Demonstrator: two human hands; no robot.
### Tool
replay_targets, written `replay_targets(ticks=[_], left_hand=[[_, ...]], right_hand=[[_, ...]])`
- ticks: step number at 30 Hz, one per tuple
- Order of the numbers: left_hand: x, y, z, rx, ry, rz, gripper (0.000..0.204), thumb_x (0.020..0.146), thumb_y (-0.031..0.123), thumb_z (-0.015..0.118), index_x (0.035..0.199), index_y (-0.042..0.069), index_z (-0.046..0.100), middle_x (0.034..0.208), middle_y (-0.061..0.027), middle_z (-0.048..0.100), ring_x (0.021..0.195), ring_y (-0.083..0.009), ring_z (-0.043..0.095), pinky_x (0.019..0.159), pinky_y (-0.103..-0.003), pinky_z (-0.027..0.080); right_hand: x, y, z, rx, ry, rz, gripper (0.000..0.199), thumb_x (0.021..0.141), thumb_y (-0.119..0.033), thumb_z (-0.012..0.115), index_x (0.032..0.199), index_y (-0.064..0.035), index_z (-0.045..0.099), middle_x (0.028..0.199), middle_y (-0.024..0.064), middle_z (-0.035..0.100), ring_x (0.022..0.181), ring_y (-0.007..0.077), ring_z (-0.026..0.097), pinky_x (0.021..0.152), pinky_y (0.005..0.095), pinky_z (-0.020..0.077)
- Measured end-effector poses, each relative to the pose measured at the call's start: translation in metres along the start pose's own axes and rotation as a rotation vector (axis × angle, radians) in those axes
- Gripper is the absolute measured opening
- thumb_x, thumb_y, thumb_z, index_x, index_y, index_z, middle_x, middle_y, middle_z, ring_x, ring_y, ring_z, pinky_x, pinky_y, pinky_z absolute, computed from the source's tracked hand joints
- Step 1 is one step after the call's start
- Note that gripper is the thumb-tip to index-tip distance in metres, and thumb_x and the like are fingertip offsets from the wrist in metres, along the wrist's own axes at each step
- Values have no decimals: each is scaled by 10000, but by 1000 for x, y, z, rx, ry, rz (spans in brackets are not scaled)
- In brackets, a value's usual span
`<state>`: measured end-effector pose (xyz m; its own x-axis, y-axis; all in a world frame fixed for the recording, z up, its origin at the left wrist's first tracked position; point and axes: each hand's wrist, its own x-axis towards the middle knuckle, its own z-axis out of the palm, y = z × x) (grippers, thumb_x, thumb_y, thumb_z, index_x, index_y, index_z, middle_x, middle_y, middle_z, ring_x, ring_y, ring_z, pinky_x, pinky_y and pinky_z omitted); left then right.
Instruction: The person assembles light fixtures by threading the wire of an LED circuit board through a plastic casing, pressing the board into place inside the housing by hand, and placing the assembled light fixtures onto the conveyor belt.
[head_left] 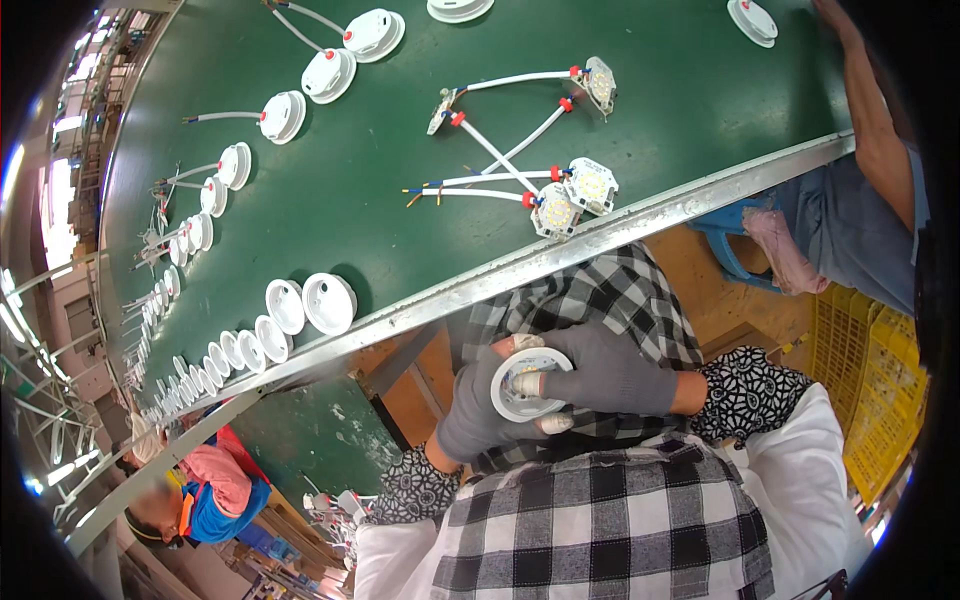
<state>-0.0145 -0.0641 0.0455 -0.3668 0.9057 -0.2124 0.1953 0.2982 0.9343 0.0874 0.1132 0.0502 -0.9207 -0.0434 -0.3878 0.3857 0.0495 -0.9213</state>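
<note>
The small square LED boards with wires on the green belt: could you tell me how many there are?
3, possibly more hidden. One LED board lies farther up the belt; two, and, lie side by side near the metal edge rail. A fourth wire end is unclear.

The green conveyor belt (380, 180) carries white round lamp housings (328, 302) at the left and wired LED boards (590, 186) near its metal edge.

Grey knit cloth gloves cover both hands; between them the lamp housing (528, 383) is smooth, glossy white plastic. Above, matt green belt (350, 190), brushed metal rail (640, 215).
</note>
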Motion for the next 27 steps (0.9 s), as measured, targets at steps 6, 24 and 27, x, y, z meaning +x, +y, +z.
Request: replay_targets(ticks=[6, 24, 27], left_hand=[[30, 22, -7, 157, 1, 88, 829, 542, 377, 922, 1174, 31, 513, 1057, -118, 639, 940, -234, 659, 829, -353, 529], [26, 47, -61, 251, 478, -18, 341, 835, 136, 666, 1133, 18, 550, 941, -96, 562, 834, -207, 584, 748, -313, 479], [43, 59, -56, 253, 441, 46, 316, 831, 158, 678, 1101, 31, 573, 915, -98, 569, 814, -242, 587, 720, -337, 483]], right_hand=[[-2, 3, -19, 12, 131, -273, 483, 861, -369, 653, 1198, -28, 597, 999, 144, 679, 832, 196, 668, 762, 320, 537], [-4, -47, -222, -1233, 1277, -314, 461, 768, -73, 625, 1218, -143, 552, 942, 90, 519, 841, 253, 544, 754, 401, 455], [28, -68, -188, -810, 859, -301, 479, 773, -231, 690, 1214, -114, 543, 1001, 69, 529, 913, 228, 545, 813, 373, 455]])
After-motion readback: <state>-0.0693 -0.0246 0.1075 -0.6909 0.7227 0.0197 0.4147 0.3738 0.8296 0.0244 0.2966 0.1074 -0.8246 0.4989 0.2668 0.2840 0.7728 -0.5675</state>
